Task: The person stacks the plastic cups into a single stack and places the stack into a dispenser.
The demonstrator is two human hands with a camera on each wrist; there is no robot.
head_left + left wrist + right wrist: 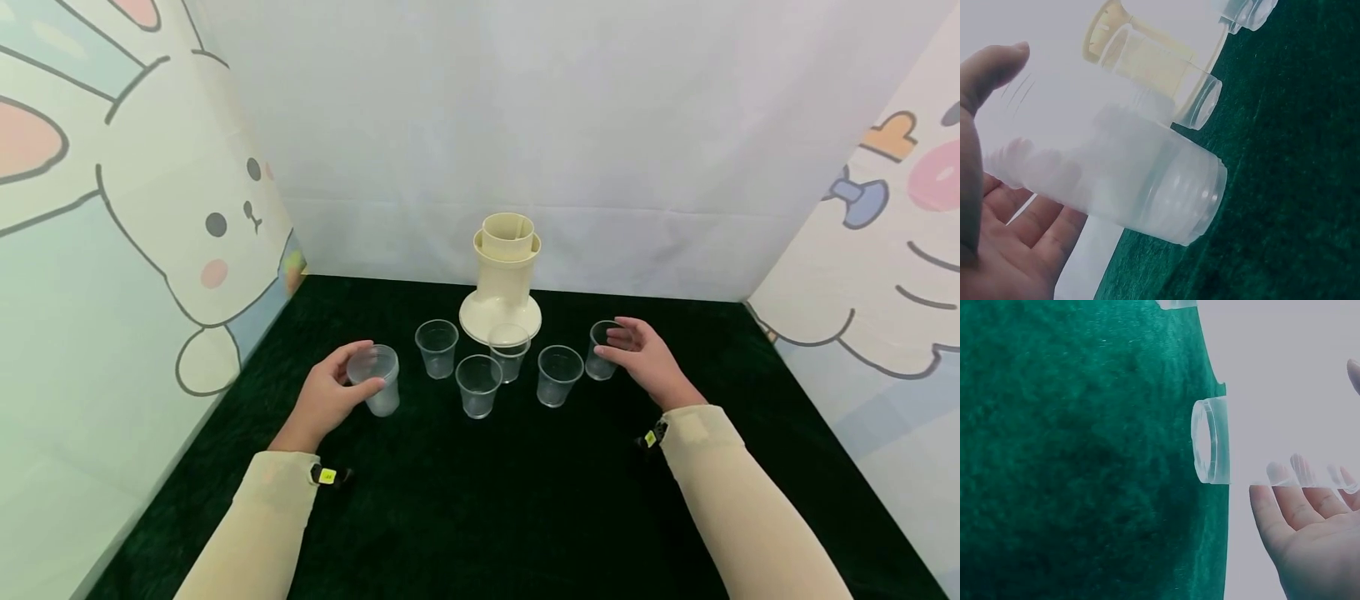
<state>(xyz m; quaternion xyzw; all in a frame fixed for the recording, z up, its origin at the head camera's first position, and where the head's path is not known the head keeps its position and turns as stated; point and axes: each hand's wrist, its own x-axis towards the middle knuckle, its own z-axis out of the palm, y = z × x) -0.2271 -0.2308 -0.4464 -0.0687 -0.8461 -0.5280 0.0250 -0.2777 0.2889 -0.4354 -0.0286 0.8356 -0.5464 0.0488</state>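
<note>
Left grip (324,390) curled round stacked cups (384,398), right grip (649,360) loosely round one cup (599,368), likely to keep both upright.

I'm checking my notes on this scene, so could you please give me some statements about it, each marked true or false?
1. The left grip is around a stack of nested cups. True.
2. The right grip is at the leftmost cup. False: it is at the rightmost cup.
3. The cream stand is upright, near the back edge of the cloth. True.
4. The four cups between the two grips are upside down. False: their rims face up.
5. The cloth is bright red. False: it is dark green.
</note>
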